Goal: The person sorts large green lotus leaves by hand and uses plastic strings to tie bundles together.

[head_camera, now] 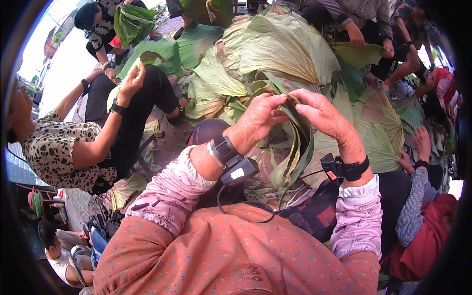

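Note:
A folded lotus leaf (303, 142), green with browned edges, hangs down between my hands above my lap. My left hand (260, 116) pinches its upper edge between thumb and fingertips. From the other side, my right hand (319, 110) grips the same edge, its thumb and fingers close to the left fingertips. The lower part of the leaf droops in layered folds towards my knees. Beyond my hands lies a large heap of pale green lotus leaves (276, 48), some with brown, dried patches.
At the left sits a person in a patterned shirt (62, 147), holding a leaf. Another person's hands (356, 37) hold a leaf at the upper right. A person in a red vest (427, 236) is close on my right. Cables (254, 214) run from my wrist devices (239, 171).

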Motion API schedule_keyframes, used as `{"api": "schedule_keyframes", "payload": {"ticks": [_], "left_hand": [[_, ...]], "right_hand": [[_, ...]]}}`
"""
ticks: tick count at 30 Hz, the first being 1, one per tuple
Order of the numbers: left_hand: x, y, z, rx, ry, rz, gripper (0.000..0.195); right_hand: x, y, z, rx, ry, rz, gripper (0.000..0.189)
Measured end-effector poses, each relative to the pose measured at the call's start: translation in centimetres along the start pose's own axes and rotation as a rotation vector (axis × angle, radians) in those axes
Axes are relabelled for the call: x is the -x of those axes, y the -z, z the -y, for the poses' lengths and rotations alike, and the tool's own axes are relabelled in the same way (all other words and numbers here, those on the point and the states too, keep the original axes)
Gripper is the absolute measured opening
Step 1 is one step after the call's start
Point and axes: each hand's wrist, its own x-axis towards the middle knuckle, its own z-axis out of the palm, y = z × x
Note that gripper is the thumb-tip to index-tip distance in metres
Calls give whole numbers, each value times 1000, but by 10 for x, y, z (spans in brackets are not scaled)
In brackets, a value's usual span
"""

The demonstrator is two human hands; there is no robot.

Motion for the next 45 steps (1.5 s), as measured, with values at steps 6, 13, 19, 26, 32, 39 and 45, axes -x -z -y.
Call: {"api": "schedule_keyframes", "payload": {"ticks": [6, 13, 19, 26, 32, 39, 45], "left_hand": [[-4, 4, 1, -37, -25, 38, 25], [3, -2, 0, -100, -24, -63, 28], [2, 3, 0, -146, -44, -43, 30], [-1, 8, 3, -189, -66, -62, 29], [6, 5, -2, -197, -28, -114, 22], [19, 2, -16, -189, 2, -129, 22], [24, 2, -25, -186, 32, -80, 24]], "right_hand": [[-1, 0, 1, -26, -18, -106, 32], [-7, -15, 9, -48, -86, -175, 25], [-6, -14, 9, -223, -78, -181, 22], [-10, -13, 14, -181, -141, -134, 23], [-16, -23, 24, 132, -123, -140, 27], [-23, -21, 16, 289, -1, -122, 22], [-34, 18, 11, 242, 32, -269, 22]]}}
